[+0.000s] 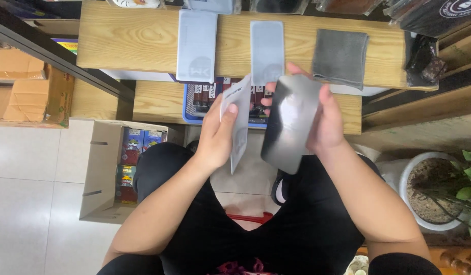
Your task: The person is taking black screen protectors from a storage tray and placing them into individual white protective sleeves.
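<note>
Overhead, head view only. Left hand (217, 135) pinches a thin white flat packet (237, 119), thumb on the near face, fingers behind it; the packet stands on edge, so I read only a sliver of its face. Right hand (324, 119) grips a dark glossy rectangular sheet (291, 122) along its 3 o'clock edge, fingers wrapped behind, thumb on front. The sheet tilts toward the camera and catches glare, probably held by the edge to keep prints off the face. Both things hang in the air just off the counter (123, 38), close together but I cannot tell whether they touch.

On the counter at 12 o'clock: a pale rectangular case (197, 43) and a narrower frosted panel (266, 48), both lying flat. A folded grey cloth (340, 56) sits at 1 o'clock, within easy reach of the right hand.

Below the counter edge a blue tray (189, 114) of small boxes shows, mostly blocked by the hands. Cardboard box (103, 168) at 8 o'clock, open, with coloured cartons inside. Potted plant (439, 191) at 4 o'clock, cut by the frame. Top-edge items too cropped to identify.
</note>
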